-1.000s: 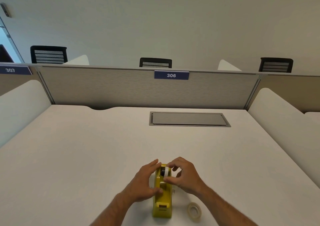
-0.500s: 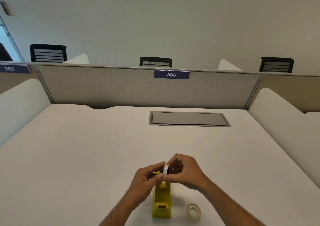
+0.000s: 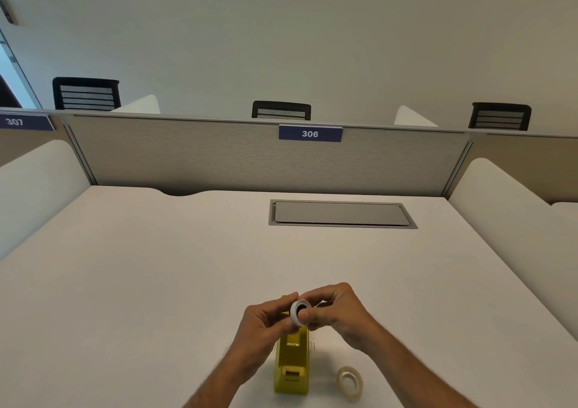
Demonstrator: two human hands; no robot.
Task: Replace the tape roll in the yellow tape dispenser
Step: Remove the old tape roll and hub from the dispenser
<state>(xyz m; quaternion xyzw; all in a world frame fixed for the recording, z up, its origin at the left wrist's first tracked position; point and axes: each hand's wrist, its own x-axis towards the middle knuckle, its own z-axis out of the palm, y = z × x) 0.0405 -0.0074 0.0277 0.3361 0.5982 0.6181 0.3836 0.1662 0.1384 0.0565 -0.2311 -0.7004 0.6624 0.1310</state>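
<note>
A yellow tape dispenser (image 3: 292,364) stands on the white desk (image 3: 156,282) near its front edge, cutter end toward me. Just above its far end, both hands pinch a small white ring with a black core, the old tape roll (image 3: 299,311). My left hand (image 3: 266,323) grips the roll from the left. My right hand (image 3: 336,314) grips it from the right, thumb on its face. A fresh clear tape roll (image 3: 350,383) lies flat on the desk to the right of the dispenser.
A grey cable hatch (image 3: 341,213) is set into the desk further back. A fabric divider (image 3: 219,157) with the label 306 closes the far side. Low white side panels (image 3: 506,201) flank the desk, and black chairs stand behind the divider.
The old roll has come up out of the dispenser. Both hands rose with it and turned it, so its black core now faces me. The dispenser stays put.
</note>
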